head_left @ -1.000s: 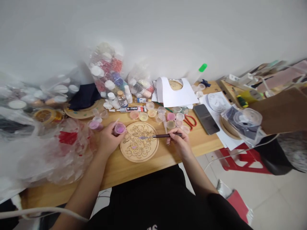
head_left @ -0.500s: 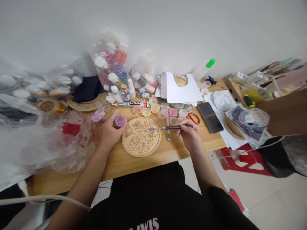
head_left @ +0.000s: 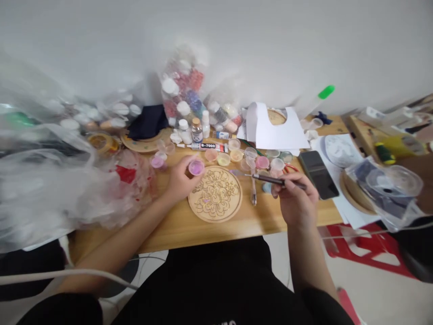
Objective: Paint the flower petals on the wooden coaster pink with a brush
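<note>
My left hand [head_left: 182,180] is closed around a small plastic cup [head_left: 196,167] of purple material, held at the upper left edge of a round wooden board [head_left: 215,215]. Carved flower lines cover the board, with a little purple on one part. My right hand [head_left: 299,201], to the right of the board, grips the dark handle of a palette knife [head_left: 270,178]. Its thin blade points left, the tip near the board's upper right edge, with a purplish tint on it. A clear-handled pen-like tool [head_left: 254,192] lies under the knife.
Behind the board stand several small cups of coloured material, one a pink cup [head_left: 262,162]. A glue tube [head_left: 208,146], bottles [head_left: 196,131] and bagged jars [head_left: 184,90] are farther back. A phone [head_left: 318,174] lies right, a plastic bag [head_left: 61,189] left.
The view has shifted, so everything sits farther right. My right hand has drawn the palette knife rightward from over the board. My left hand keeps the purple cup, slightly closer over the board.
</note>
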A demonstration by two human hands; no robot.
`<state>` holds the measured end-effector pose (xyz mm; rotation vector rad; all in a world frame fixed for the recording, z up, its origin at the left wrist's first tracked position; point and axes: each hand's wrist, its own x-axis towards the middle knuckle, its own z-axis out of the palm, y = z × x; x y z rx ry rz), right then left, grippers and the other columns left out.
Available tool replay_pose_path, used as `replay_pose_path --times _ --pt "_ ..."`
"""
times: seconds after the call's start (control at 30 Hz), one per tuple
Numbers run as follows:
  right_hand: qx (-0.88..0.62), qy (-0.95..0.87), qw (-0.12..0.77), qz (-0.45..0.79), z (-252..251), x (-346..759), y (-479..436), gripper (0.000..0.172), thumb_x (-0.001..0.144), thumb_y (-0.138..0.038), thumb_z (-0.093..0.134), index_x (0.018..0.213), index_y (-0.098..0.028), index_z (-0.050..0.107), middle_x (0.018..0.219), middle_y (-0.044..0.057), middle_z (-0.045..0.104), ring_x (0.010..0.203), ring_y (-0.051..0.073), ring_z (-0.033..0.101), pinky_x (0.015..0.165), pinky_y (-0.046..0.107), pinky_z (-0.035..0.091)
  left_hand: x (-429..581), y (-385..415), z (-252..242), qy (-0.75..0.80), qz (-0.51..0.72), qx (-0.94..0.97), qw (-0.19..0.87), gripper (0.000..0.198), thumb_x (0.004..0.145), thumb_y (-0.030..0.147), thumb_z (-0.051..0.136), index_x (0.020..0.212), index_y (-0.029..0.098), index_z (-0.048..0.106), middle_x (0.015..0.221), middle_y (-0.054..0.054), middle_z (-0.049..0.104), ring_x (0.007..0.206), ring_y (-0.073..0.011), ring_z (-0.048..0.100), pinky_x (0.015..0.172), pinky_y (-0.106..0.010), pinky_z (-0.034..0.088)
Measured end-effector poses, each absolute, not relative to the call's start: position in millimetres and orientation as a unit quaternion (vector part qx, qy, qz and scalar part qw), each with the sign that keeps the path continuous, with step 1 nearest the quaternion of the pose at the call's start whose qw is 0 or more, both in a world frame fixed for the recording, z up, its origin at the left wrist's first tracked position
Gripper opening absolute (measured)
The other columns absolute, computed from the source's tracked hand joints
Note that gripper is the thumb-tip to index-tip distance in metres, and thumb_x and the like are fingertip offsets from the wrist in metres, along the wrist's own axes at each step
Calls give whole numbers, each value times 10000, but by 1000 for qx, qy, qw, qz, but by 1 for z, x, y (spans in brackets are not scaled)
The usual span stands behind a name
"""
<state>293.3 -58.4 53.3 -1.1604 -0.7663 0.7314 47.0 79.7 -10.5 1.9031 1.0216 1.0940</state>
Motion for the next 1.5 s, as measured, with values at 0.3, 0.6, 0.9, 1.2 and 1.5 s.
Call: replay_pose_path --times 0.3,0.6,0.9,1.2,1.5 --pt "-577 -382 653 307 35 235 -40 84 834 -312 795 858 -248 746 663 -29 694 561 122 654 524 236 534 40 85 -23 388 436 734 346 223 774 159 677 996 172 659 973 -44 738 888 -183 710 820 -303 596" --pt "-623 -484 558 256 50 214 -15 20 835 -220 725 841 -232 740 738 -4 753 640 129 705 611 251 592 43 84 -21 359 460 732 351 204 767 32 619 907 177 648 895 -18 682 846 -163 674 762 -269 562" --pt "-610 -361 609 356 41 217 -7 125 772 -324 782 738 -218 726 543 -32 657 459 110 566 457 236 458 42 82 -24 315 502 745 307 279 761 -2 642 971 181 647 925 -20 682 862 -168 666 766 -277 557" --pt "-600 -310 637 372 36 224 -8 146 734 -329 808 708 -218 716 524 -37 643 458 110 560 452 234 438 41 82 -25 320 503 743 303 252 771 57 691 991 170 641 921 -32 689 851 -177 683 745 -279 570" --pt "-610 -331 626 356 35 224 -12 137 779 -332 781 730 -225 710 548 -39 635 477 112 561 460 241 446 40 80 -23 381 434 736 353 339 733 54 719 1043 177 660 1001 -39 737 928 -194 712 827 -306 600"
